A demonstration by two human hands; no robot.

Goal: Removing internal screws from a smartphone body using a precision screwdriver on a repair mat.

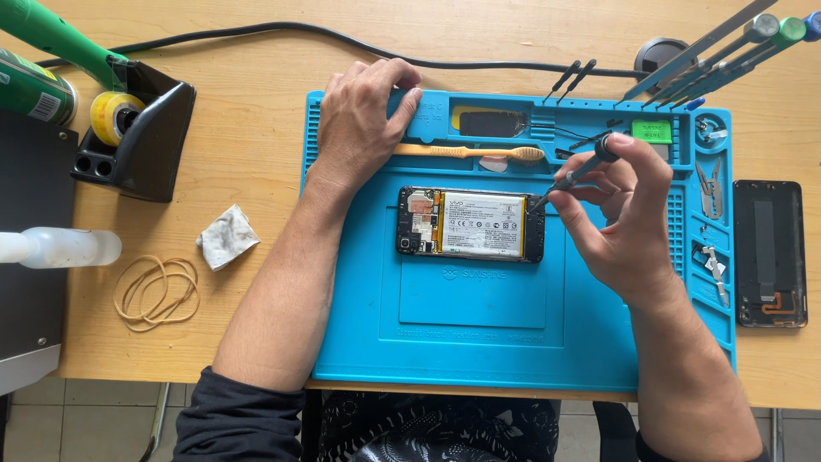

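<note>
An opened phone [470,224] with its back off lies flat on a blue work mat [479,334], showing a white battery and a circuit board at its left end. My right hand [620,214] grips a small dark screwdriver [577,174] whose tip touches the phone's upper right corner. My left hand [363,115] rests palm down on the mat's upper left edge, fingers curled near a tray slot, holding nothing. An orange toothbrush [466,152] lies just above the phone.
The phone's black back cover [770,252] lies right of the mat. Tweezers and tools [727,43] stand at the upper right. On the left are a black stand [141,133] with yellow tape, rubber bands [158,293], a crumpled wipe [227,237], a white bottle [60,246]. A black cable [256,34] runs along the back.
</note>
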